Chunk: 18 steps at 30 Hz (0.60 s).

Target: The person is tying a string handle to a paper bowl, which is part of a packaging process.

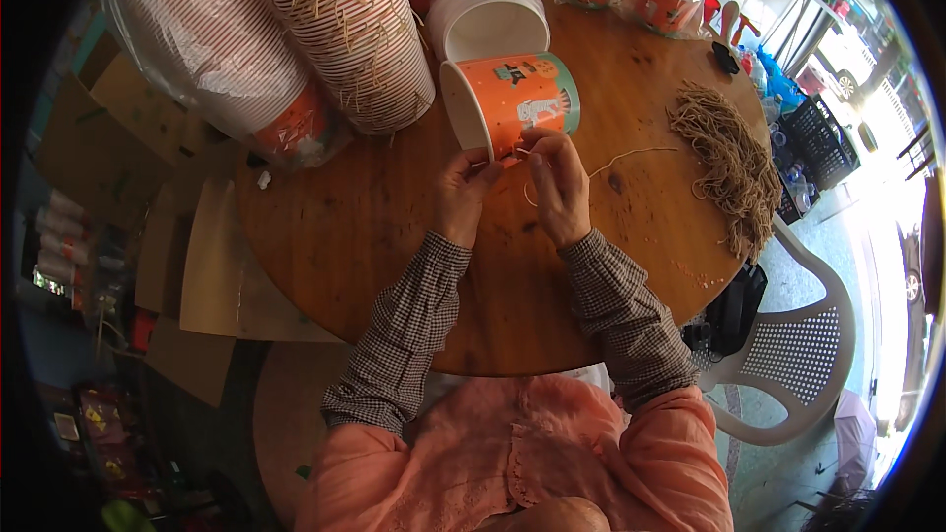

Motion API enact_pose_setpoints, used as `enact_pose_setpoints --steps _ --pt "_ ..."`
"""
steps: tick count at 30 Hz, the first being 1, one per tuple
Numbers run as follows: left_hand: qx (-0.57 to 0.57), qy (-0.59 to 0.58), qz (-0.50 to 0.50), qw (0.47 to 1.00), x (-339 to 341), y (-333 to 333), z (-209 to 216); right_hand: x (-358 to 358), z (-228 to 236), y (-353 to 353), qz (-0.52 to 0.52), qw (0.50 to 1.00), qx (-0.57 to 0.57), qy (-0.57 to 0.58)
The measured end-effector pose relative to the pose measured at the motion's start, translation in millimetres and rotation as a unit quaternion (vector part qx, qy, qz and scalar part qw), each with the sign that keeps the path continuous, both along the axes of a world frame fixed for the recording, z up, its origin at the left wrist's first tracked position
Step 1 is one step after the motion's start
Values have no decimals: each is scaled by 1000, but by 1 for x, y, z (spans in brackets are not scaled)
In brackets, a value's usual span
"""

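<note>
An orange and green printed paper bucket (507, 89) lies on its side on the round wooden table, its white opening toward the left. My left hand (465, 195) is closed at the bucket's near rim, thumb and fingers pinching there. Beside it, my right hand (558, 187) is closed in a pinch on a thin tan string (631, 154) against the bucket's near side. The string's loose end trails right over the tabletop, and a small loop hangs below the fingers. Exactly how the string passes through the bucket is hidden by my fingers.
A heap of tan strings (727, 166) lies at the table's right. Tall stacks of paper buckets (345, 39) stand at the back left, one draped with strings. Behind the bucket sits a white tub (496, 30). A plastic chair (798, 345) stands right, cardboard boxes (212, 256) left.
</note>
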<state>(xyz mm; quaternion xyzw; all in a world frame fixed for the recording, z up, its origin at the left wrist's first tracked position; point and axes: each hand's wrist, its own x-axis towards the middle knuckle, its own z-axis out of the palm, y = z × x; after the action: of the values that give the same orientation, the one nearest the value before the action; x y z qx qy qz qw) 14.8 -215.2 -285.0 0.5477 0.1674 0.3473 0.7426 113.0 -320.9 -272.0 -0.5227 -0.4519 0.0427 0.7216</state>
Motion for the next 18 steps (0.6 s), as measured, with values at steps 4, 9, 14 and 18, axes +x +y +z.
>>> enact_pose_setpoints --steps 4,9,14,18 --pt "11 10 7 1000 -1 0 0 -4 1 2 8 1000 7 1" --pt "1 4 -2 1000 0 -1 -1 -7 9 -1 0 998 8 -54" --pt "-3 -5 -13 1000 0 0 -4 -8 15 -6 3 997 -15 -75" --pt "15 10 -12 1000 1 -3 0 4 15 -7 5 998 14 54"
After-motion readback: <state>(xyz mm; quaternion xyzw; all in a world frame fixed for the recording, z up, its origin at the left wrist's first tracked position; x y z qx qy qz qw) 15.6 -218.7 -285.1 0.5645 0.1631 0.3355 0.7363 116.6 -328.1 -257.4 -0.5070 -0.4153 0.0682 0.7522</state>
